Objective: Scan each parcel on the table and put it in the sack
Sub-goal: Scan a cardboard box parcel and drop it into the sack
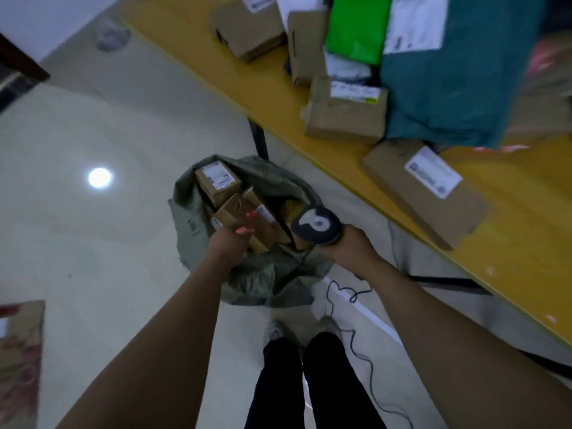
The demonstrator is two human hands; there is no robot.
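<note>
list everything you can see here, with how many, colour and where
table: one, yellow, right side
boxes on table: at least four, brown, along the table
green mailer: one, bright green, far end of table
teal mailer: one, teal with white label, on table
sack: one, grey-green, open on the floor beside the table
boxes in sack: at least three, brown, inside the sack
scanner: one, dark, over the sack
cable: one, dark, trailing on the floor
legs: two, black trousers, bottom centre
left hand: one, on a box in the sack, grip unclear
right hand: one, grips the scanner
</note>
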